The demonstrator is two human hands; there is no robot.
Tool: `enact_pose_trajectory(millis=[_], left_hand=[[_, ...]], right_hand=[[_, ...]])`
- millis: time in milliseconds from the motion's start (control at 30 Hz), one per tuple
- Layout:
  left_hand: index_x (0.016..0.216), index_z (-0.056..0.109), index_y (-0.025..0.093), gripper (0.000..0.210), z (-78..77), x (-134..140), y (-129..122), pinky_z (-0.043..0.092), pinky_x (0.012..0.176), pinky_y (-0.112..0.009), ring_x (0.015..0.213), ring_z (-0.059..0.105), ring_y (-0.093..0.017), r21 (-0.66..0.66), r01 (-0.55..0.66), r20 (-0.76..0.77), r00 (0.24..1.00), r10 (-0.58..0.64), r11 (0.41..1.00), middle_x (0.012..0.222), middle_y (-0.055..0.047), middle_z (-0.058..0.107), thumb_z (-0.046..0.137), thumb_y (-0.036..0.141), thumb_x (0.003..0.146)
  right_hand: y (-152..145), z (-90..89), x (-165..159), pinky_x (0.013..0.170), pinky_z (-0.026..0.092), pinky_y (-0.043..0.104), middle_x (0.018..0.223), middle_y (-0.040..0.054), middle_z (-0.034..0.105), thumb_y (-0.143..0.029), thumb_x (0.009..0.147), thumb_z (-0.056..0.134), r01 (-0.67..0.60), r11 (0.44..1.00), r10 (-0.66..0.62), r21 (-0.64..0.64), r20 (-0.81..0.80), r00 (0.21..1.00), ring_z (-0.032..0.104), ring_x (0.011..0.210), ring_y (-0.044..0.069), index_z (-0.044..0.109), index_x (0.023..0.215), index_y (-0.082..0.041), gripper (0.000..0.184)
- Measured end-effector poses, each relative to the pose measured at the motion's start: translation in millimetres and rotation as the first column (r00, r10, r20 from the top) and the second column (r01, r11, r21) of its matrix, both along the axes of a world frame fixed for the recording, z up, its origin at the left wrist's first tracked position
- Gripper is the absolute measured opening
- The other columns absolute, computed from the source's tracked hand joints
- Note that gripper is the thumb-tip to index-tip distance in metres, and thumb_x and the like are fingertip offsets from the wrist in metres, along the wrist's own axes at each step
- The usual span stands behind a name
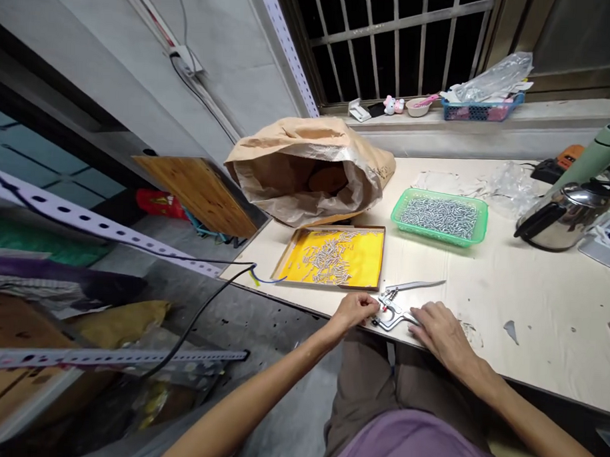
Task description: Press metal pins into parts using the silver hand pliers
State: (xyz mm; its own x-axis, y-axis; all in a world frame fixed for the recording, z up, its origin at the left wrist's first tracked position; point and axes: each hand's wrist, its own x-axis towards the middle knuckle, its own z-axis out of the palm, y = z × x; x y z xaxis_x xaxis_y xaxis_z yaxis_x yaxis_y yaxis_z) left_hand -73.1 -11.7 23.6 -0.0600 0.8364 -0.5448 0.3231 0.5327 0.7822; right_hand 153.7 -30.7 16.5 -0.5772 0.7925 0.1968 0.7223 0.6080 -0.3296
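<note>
A silver plier-like hand tool (392,317) with a rounded jaw opening and a coil spring lies at the table's front edge, one long handle (418,284) spread away from the rest. My right hand (440,328) has its fingers closed on the tool's near handle. At the jaw end, my left hand (356,310) is pinched closed; whatever its fingertips hold is too small to make out. A little red shows on the tool beside those fingertips. Just beyond my left hand is a shallow tray (368,257) with a yellow bottom, with many small metal pins (328,261) scattered in it.
A green plastic basket (480,224) full of small metal pieces stands behind the tool. An open brown paper sack (308,138) leans behind the tray. On the right are a steel kettle (565,217) and a green flask (595,155). A black cable (202,311) hangs by the table's left corner.
</note>
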Motion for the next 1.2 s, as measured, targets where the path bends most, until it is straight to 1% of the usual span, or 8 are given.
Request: enact_pose_trajectory(millis=[133, 500, 767, 933, 1000, 1067, 1133, 1200], left_hand=[[0.064, 0.063, 0.014, 0.012, -3.0, 4, 4, 0.032, 0.041, -0.016, 0.042, 0.044, -0.006, -0.023, 0.053, -0.06, 0.997, -0.054, 0.998, 0.049, 0.005, 0.053, 0.067, 0.025, 0.064], [0.064, 0.058, 0.014, 0.016, -0.6, 11, 6, 0.026, 0.037, -0.016, 0.037, 0.038, -0.005, -0.247, 0.071, -0.117, 0.988, -0.102, 0.967, 0.041, 0.008, 0.044, 0.067, 0.025, 0.071], [0.072, 0.062, 0.013, 0.019, -7.7, 7, 12, 0.04, 0.043, -0.017, 0.038, 0.047, -0.006, -0.381, 0.118, -0.123, 0.977, -0.176, 0.917, 0.042, 0.007, 0.051, 0.072, 0.029, 0.069], [0.074, 0.062, 0.012, 0.009, -2.6, 9, 16, 0.045, 0.045, -0.016, 0.041, 0.055, -0.008, -0.452, 0.169, -0.093, 0.968, -0.234, 0.876, 0.044, 0.005, 0.056, 0.068, 0.019, 0.072], [0.072, 0.062, 0.012, 0.006, -1.2, 10, 16, 0.046, 0.045, -0.016, 0.042, 0.056, -0.008, -0.457, 0.17, -0.09, 0.968, -0.236, 0.873, 0.043, 0.005, 0.056, 0.067, 0.016, 0.073], [0.072, 0.061, 0.012, 0.006, -0.6, 11, 16, 0.047, 0.045, -0.016, 0.042, 0.056, -0.008, -0.459, 0.165, -0.085, 0.97, -0.228, 0.873, 0.043, 0.005, 0.056, 0.066, 0.014, 0.075], [0.072, 0.06, 0.012, 0.007, -0.3, 11, 16, 0.048, 0.046, -0.016, 0.042, 0.057, -0.008, -0.459, 0.161, -0.082, 0.971, -0.222, 0.874, 0.043, 0.005, 0.056, 0.067, 0.015, 0.074], [0.071, 0.06, 0.011, 0.009, -0.1, 11, 15, 0.048, 0.046, -0.016, 0.042, 0.057, -0.008, -0.461, 0.159, -0.081, 0.972, -0.22, 0.873, 0.043, 0.005, 0.056, 0.069, 0.015, 0.072]], right_hand=[[-10, -11.4, 3, 0.067, 0.035, 0.031, 0.083, 0.0057, 0.06, -0.02, 0.088, 0.053, 0.055, 0.997, -0.058, 0.046, 0.071, 0.996, 0.049, 0.08, 0.02, 0.063, 0.101, -0.019, 0.016], [3, -28.8, 4, 0.065, 0.025, 0.031, 0.073, 0.0031, 0.056, -0.012, 0.087, 0.055, 0.081, 0.973, -0.083, 0.215, 0.0, 0.997, 0.042, 0.073, 0.018, 0.064, 0.082, -0.018, 0.012], [1, -27.4, 3, 0.065, 0.026, 0.032, 0.073, 0.0034, 0.057, -0.01, 0.086, 0.055, 0.085, 0.981, -0.093, 0.173, 0.038, 0.995, 0.044, 0.073, 0.018, 0.063, 0.078, -0.017, 0.013], [4, -18.5, 5, 0.072, 0.032, 0.032, 0.086, 0.0066, 0.063, -0.024, 0.087, 0.057, 0.064, 0.998, -0.065, 0.013, 0.131, 0.989, 0.051, 0.085, 0.02, 0.065, 0.086, -0.019, 0.01], [11, -13.9, 8, 0.081, 0.035, 0.036, 0.112, 0.0126, 0.06, -0.04, 0.082, 0.063, 0.067, 0.997, -0.061, -0.031, 0.157, 0.986, 0.05, 0.103, 0.026, 0.063, 0.104, -0.018, 0.031], [22, -9.4, 9, 0.094, 0.032, 0.044, 0.137, 0.0189, 0.044, -0.052, 0.072, 0.069, 0.08, 0.996, -0.07, -0.039, 0.201, 0.977, 0.038, 0.123, 0.034, 0.051, 0.126, -0.016, 0.067], [35, -4.5, 9, 0.101, 0.025, 0.05, 0.144, 0.0219, 0.034, -0.057, 0.064, 0.073, 0.072, 0.995, -0.05, -0.073, 0.266, 0.963, 0.026, 0.132, 0.038, 0.039, 0.137, -0.013, 0.092], [46, 2.0, 7, 0.104, 0.023, 0.052, 0.141, 0.0228, 0.039, -0.059, 0.057, 0.076, 0.055, 0.988, -0.006, -0.142, 0.325, 0.946, 0.027, 0.132, 0.039, 0.036, 0.139, -0.011, 0.103]])
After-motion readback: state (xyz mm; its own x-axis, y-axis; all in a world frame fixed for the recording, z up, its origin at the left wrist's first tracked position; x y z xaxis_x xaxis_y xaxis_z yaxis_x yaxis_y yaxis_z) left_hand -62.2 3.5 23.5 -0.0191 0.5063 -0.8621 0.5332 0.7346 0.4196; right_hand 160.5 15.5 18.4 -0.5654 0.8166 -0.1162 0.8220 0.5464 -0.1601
